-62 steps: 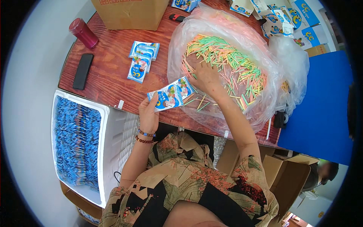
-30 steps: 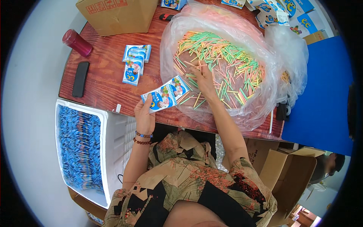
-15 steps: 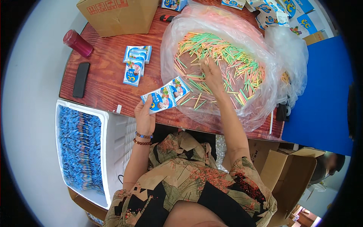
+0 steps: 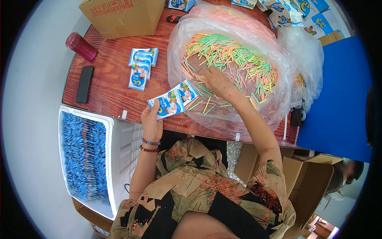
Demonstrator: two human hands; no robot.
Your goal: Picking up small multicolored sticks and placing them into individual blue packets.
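Note:
My left hand [image 4: 152, 124] grips a few white-and-blue printed packets [image 4: 169, 106], fanned so that one overlaps another, at the table's near edge. To their right, my right hand [image 4: 219, 83] is low over a heap of thin pink, yellow and green sticks [image 4: 223, 49] inside a big clear plastic bag [image 4: 178, 51]. Its fingers are drawn together and point left, toward the packets. Whatever lies between those fingertips is too small to make out. Left of the bag, several like packets [image 4: 139, 73] lie in an overlapping pile.
A cardboard box [image 4: 127, 20], a dark red cup [image 4: 81, 46] and a black phone [image 4: 85, 84] occupy the table's left side. Below stands a white foam box [image 4: 113, 159] packed with blue packets. An open carton [image 4: 310, 187] sits low at right, beneath a blue panel [image 4: 338, 99].
My right hand has come left and nearer to me across the sticks, its fingers now turned toward the packets. My left hand stays almost where it was, still gripping them.

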